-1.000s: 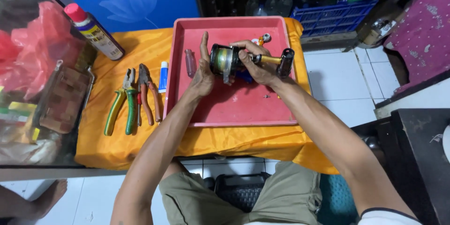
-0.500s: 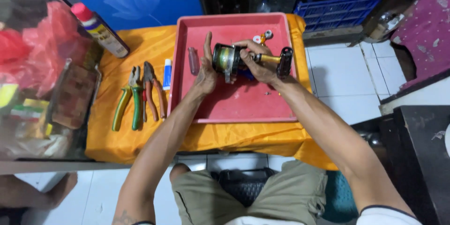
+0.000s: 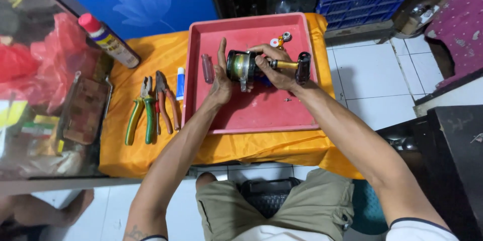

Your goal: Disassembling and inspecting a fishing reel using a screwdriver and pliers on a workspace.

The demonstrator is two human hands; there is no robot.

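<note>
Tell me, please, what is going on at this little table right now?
A seated person holds a fishing reel over a pink tray with both bare hands. The left hand braces the reel's side with its fingers stretched out, and the right hand grips it from the handle side. Small loose parts lie in the tray. On the yellow cloth beside it lie two pairs of pliers, a small tube and a spray can.

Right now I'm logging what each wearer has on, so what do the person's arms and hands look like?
Both arms are bare from the upper arm down. The left hand and right hand wear no gloves; no rings or watch can be made out. A dark tattoo marks the left upper arm. A white short sleeve with dark trim covers the right shoulder.
</note>
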